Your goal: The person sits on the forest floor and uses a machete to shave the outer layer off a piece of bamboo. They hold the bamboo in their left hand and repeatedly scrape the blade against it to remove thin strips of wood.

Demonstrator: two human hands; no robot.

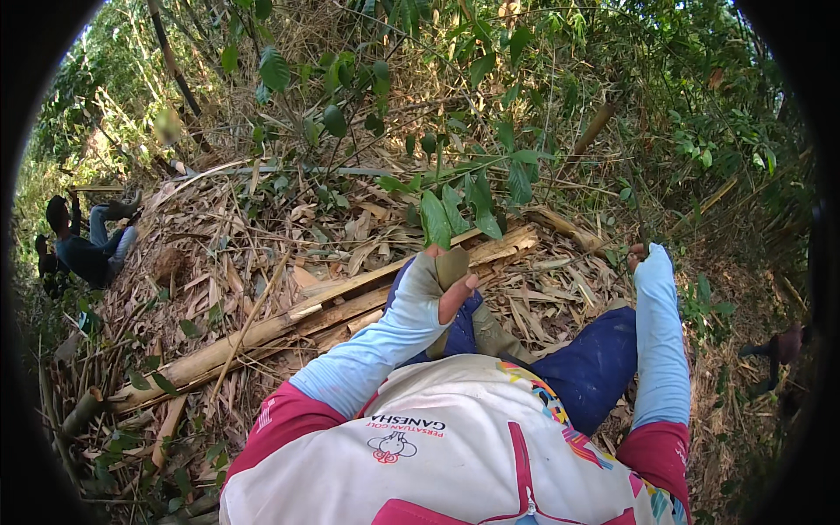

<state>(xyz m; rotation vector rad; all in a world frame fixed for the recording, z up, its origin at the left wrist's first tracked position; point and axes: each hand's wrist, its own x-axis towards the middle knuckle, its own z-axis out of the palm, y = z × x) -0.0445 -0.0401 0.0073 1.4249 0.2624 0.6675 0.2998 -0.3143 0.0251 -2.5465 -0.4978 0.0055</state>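
Observation:
My left hand (444, 285), in a light blue arm sleeve and what looks like an olive glove patch, is just below large green leaves (436, 220) of a leafy branch. Its thumb shows and the fingers look curled, with anything in them hidden. Farther right, my right hand (643, 255) is closed round the lower end of a thin dark shaft (638, 203) that points up and away; whether it is a blade or a stick is unclear. Under my left forearm lie split, pale bamboo poles (271, 329) on the ground.
Dry bamboo leaves (210, 229) cover the slope. At far left, a person (87, 245) in dark clothing sits on the litter. A cut stump (83, 411) stands at lower left, and a slanting brown stem (593, 129) rises beyond my right hand. Dense undergrowth closes the far side.

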